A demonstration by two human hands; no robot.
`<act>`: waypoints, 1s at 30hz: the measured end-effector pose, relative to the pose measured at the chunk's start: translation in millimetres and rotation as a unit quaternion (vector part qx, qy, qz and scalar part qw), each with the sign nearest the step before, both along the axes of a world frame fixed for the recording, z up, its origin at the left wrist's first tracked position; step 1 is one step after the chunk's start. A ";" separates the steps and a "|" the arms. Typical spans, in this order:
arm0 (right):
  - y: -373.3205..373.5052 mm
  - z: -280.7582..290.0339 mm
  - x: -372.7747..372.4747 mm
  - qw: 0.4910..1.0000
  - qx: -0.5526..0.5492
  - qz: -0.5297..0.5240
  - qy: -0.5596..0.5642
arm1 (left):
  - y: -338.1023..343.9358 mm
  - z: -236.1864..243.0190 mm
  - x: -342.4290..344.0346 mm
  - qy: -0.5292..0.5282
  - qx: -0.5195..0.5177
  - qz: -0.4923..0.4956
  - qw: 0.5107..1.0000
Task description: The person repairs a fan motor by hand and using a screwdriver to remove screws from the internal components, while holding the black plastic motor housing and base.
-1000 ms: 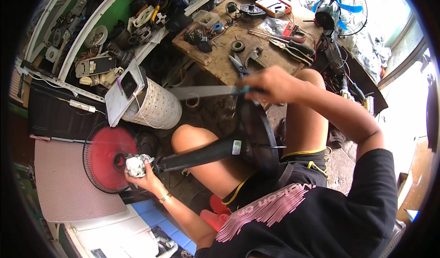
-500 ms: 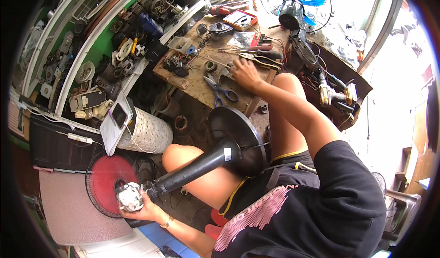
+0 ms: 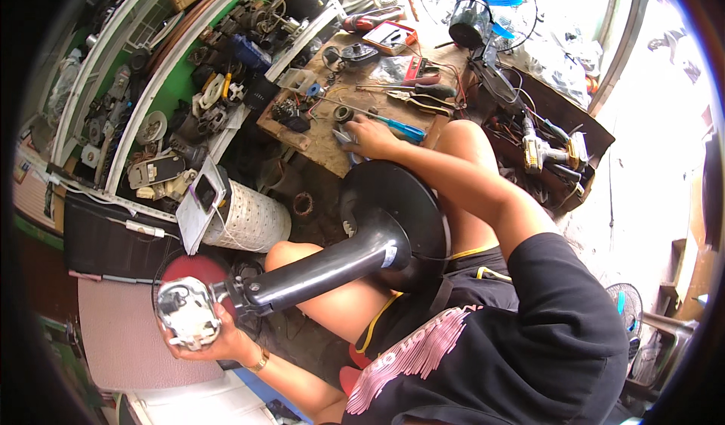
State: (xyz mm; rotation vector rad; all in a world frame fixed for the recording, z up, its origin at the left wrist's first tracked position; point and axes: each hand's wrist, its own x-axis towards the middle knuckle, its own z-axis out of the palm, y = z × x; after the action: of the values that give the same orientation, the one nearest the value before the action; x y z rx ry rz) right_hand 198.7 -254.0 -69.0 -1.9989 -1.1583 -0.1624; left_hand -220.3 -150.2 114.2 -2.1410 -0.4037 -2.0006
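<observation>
My left hand (image 3: 219,340) is closed around a fan motor (image 3: 189,315) with a whitish housing, at the top end of a black fan stand (image 3: 325,270). The stand lies tilted across my lap, its round base (image 3: 408,198) leaning by the workbench edge. On the bench, my right hand (image 3: 371,138) is closed over a pair of scissors (image 3: 344,135); the blades show past the fingers, while the handles are mostly hidden. Just beyond that hand lies a screwdriver (image 3: 400,128) with a blue handle. A small dark ring-shaped part (image 3: 343,113) sits near the fingers.
Pliers (image 3: 423,102), more screwdrivers and a red box (image 3: 391,38) lie on the wooden workbench (image 3: 317,144). A blue-bladed fan (image 3: 472,17) stands behind. A cordless drill (image 3: 547,152) rests in the right-hand tray. Shelves of parts, a perforated white bin (image 3: 249,217) and a red fan (image 3: 189,270) are leftward.
My right hand has moved off the blue-handled screwdriver, nearer to me, onto the scissors. The left hand has raised the motor closer to view, and the stand has tilted slightly.
</observation>
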 end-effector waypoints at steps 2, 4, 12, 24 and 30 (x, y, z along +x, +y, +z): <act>-5.1 32.2 4.0 0.972 -0.084 0.194 0.105 | -6.9 21.7 6.7 -0.012 0.020 -0.006 1.000; -16.5 64.1 4.9 0.884 -0.138 0.330 0.300 | -5.3 47.2 8.7 -0.017 0.078 -0.018 0.997; -58.4 165.3 -115.6 0.494 -0.184 0.677 0.514 | -39.7 101.0 88.4 0.010 0.173 -0.155 0.973; -190.3 277.4 -66.6 0.985 -0.035 0.130 0.112 | -25.0 112.2 177.1 0.152 -0.184 -0.673 0.700; -216.3 231.5 -77.2 0.982 -0.164 -0.042 -0.081 | -16.8 19.5 231.6 0.204 -0.226 -0.655 0.692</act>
State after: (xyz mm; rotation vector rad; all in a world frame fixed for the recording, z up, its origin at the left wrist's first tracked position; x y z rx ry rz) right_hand 121.6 -470.3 162.5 -2.3623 -1.2683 -0.1916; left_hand 11.3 -167.1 133.7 -3.6638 1.2014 -1.7122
